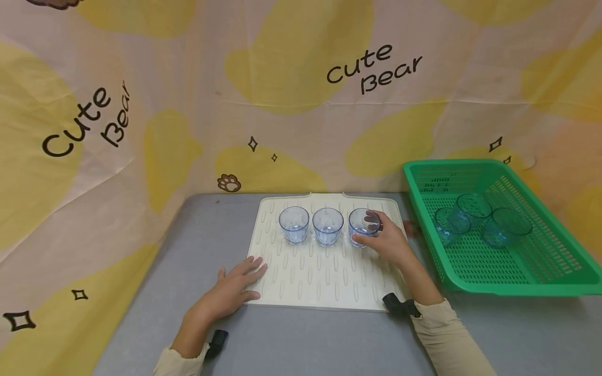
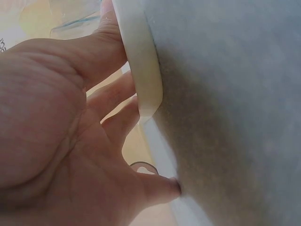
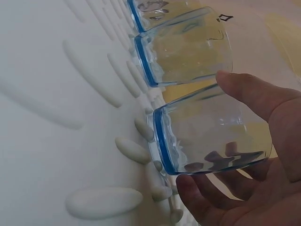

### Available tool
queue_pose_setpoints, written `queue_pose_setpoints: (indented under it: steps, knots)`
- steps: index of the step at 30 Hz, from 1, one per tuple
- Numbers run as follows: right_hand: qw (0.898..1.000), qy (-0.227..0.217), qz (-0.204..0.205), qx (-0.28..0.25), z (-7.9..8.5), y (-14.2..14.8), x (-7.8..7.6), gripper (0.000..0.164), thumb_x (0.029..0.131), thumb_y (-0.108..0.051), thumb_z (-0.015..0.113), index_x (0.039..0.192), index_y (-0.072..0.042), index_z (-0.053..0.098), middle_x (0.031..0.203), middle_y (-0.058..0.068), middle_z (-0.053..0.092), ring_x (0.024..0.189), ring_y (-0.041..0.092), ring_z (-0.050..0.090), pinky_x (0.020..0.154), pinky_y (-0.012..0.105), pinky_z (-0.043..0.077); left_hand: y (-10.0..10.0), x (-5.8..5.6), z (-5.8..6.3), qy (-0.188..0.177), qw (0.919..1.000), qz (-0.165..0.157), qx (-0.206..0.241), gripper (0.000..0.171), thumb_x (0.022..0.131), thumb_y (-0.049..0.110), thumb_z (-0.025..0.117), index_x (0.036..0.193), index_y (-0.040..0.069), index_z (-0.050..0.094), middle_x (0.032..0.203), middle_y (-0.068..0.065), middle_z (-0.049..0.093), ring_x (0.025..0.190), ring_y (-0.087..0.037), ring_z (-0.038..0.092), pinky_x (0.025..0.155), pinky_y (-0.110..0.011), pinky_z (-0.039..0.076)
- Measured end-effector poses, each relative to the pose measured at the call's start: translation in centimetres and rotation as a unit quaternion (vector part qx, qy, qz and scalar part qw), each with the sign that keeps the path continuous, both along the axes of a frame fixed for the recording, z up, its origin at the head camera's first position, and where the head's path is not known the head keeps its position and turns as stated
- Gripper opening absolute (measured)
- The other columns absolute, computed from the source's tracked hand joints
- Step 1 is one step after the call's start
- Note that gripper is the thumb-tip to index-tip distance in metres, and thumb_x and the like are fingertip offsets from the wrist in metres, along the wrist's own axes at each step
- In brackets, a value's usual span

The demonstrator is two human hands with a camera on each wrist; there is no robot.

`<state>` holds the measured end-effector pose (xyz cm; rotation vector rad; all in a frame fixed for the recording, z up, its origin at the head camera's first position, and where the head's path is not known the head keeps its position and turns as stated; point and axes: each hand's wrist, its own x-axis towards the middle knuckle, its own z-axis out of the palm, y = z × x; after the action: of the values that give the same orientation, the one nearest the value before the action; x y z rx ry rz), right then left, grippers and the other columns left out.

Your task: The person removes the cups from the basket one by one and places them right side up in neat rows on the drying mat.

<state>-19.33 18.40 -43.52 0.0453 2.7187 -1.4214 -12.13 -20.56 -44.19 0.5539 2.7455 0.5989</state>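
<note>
Three clear bluish glasses stand upright in a row on a white ridged draining mat [image 1: 310, 284]: a left glass [image 1: 293, 225], a middle glass [image 1: 327, 227] and a right glass [image 1: 358, 223]. My right hand [image 1: 391, 241] holds the right glass from its right side, thumb on the near side and fingers round the far side. In the right wrist view this glass [image 3: 211, 129] has its base at the mat's raised ridges. With fingers spread, my left hand [image 1: 232, 287] rests at the mat's left edge; the left wrist view shows its thumb and fingers touching that rim [image 2: 146, 70].
A green slotted plastic basket [image 1: 423, 261] stands right of the mat, with three similar glasses [image 1: 505, 230] lying or leaning inside. Grey tabletop [image 1: 301, 339] surrounds the mat. A patterned cloth [image 1: 291, 68] hangs behind and to the left.
</note>
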Motion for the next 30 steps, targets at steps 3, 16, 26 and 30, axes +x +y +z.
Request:
queue_pose_setpoints:
  steps: [3, 16, 26, 30]
  knots:
    - [1.0, -0.001, -0.001, -0.001, -0.1, 0.1, 0.0, 0.085, 0.083, -0.034, 0.081, 0.151, -0.009, 0.036, 0.15, 0.014, 0.051, 0.135, 0.037, 0.048, 0.108, 0.052, 0.041, 0.1, -0.1, 0.0, 0.002, 1.0, -0.001, -0.002, 0.067, 0.089, 0.023, 0.07, 0.15, 0.01, 0.045, 0.161, -0.011, 0.035, 0.152, -0.038, 0.024, 0.105, -0.084, 0.005]
    - [0.999, 0.013, 0.018, -0.023, 0.6, 0.2, 0.3, 0.103, 0.081, -0.029, 0.083, 0.158, -0.016, 0.017, 0.155, 0.02, 0.041, 0.135, 0.043, 0.046, 0.109, 0.057, 0.041, 0.2, 0.0, 0.0, 0.001, 0.9999, 0.007, -0.008, 0.067, 0.088, 0.023, 0.071, 0.149, 0.011, 0.046, 0.161, -0.01, 0.036, 0.152, -0.037, 0.024, 0.106, -0.083, 0.005]
    - [0.996, 0.087, 0.033, 0.0, 6.2, 1.4, 3.0, 0.082, 0.092, -0.035, 0.071, 0.156, -0.01, 0.026, 0.156, 0.019, 0.038, 0.144, 0.039, 0.036, 0.112, 0.057, 0.036, 0.1, 0.0, -0.1, -0.003, 1.0, 0.008, -0.003, 0.067, 0.089, 0.024, 0.07, 0.15, 0.012, 0.045, 0.161, -0.009, 0.035, 0.152, -0.037, 0.023, 0.106, -0.083, 0.003]
    - [0.995, 0.098, 0.025, -0.002, 8.2, 2.8, 4.4, 0.079, 0.095, -0.039, 0.066, 0.157, -0.011, 0.027, 0.157, 0.017, 0.038, 0.144, 0.038, 0.035, 0.112, 0.058, 0.035, 0.2, 0.0, -0.3, 0.008, 1.0, 0.003, 0.0, 0.066, 0.089, 0.024, 0.07, 0.149, 0.012, 0.046, 0.161, -0.009, 0.037, 0.152, -0.037, 0.025, 0.105, -0.083, 0.004]
